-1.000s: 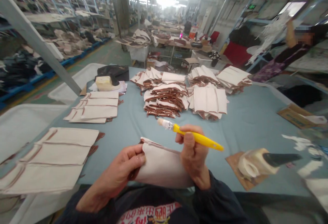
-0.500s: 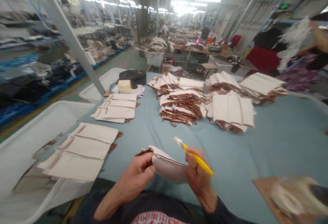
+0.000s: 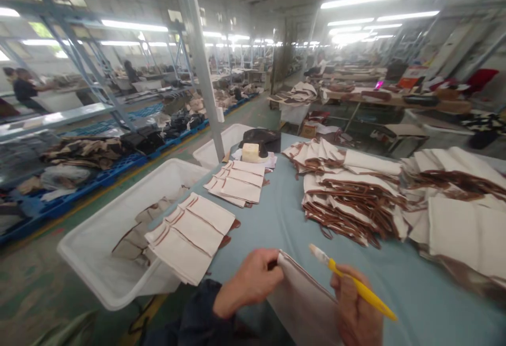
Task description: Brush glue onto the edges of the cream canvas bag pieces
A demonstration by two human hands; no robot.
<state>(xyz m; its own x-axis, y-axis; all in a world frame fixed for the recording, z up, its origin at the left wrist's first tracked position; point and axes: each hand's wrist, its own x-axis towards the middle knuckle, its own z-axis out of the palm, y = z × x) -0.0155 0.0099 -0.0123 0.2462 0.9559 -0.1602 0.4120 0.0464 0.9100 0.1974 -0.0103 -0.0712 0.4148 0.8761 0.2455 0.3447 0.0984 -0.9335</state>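
A pale fabric piece (image 3: 302,298) with a dark edge hangs between my two hands at the bottom centre. My left hand (image 3: 253,280) pinches its upper left corner. At its right edge is my right hand (image 3: 356,304), closed round a yellow-handled brush (image 3: 366,292) whose pale bristles point up and left. Whether the right fingers also grip the fabric is hard to tell. Left of my hands lies a fanned stack of cream pieces (image 3: 193,235) with brown edges, and a smaller stack (image 3: 239,181) lies behind it.
Piles of cream and brown pieces (image 3: 351,203) cover the right of the blue-green table (image 3: 286,219). A yellowish block (image 3: 250,152) and a black item (image 3: 261,137) lie at its far left corner. A white bin (image 3: 98,246) adjoins the left side, near a metal post (image 3: 201,61).
The view has turned left, showing more of the bin and floor. The fabric now hangs lower and straighter between my hands. The brush is still in my right hand.
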